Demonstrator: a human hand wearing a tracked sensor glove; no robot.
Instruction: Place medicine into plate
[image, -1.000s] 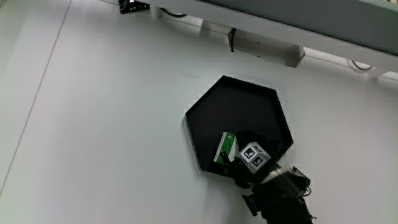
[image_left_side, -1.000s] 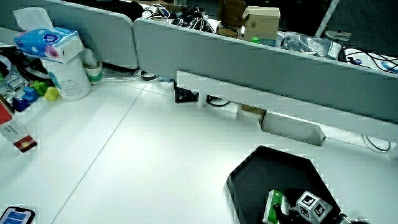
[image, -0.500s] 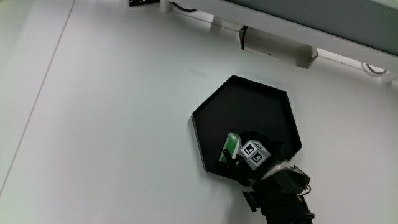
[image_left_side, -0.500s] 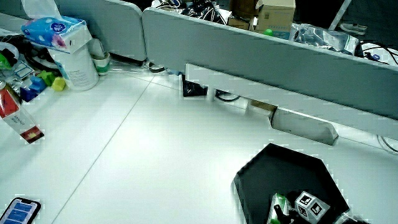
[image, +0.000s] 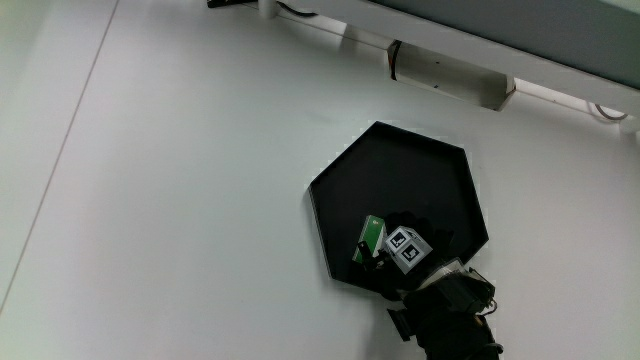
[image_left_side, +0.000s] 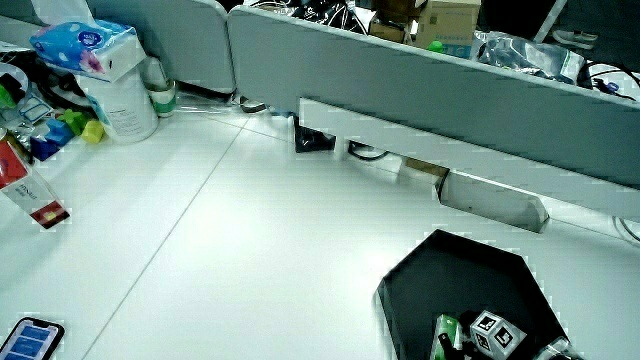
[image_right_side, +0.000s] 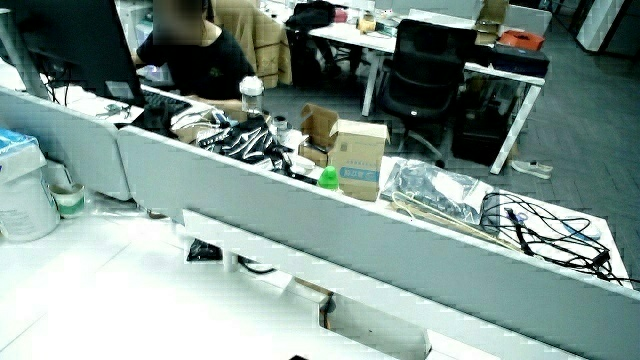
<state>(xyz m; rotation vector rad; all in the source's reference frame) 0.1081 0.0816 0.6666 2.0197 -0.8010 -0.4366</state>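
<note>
A black hexagonal plate (image: 400, 180) lies on the white table, also seen in a side view (image_left_side: 450, 275). The gloved hand (image: 405, 250) with its patterned cube reaches over the plate's part nearest the person. Its fingers are curled around a green and white medicine box (image: 369, 240), which stands tilted inside the plate close to its rim. In a side view the hand (image_left_side: 492, 337) and the medicine box (image_left_side: 444, 335) show low in the plate. One side view shows only the partition and the office, without the plate or the hand.
A white cable box (image: 450, 78) lies along the low partition (image_left_side: 420, 90). In a side view, a tissue pack on a white tub (image_left_side: 105, 85), small coloured toys (image_left_side: 60, 130), a red and white box (image_left_side: 25, 190) and a phone (image_left_side: 28, 338) sit away from the plate.
The hand and the medicine box have barely shifted within the plate; over the past second the box has come lower and more upright inside the rim.
</note>
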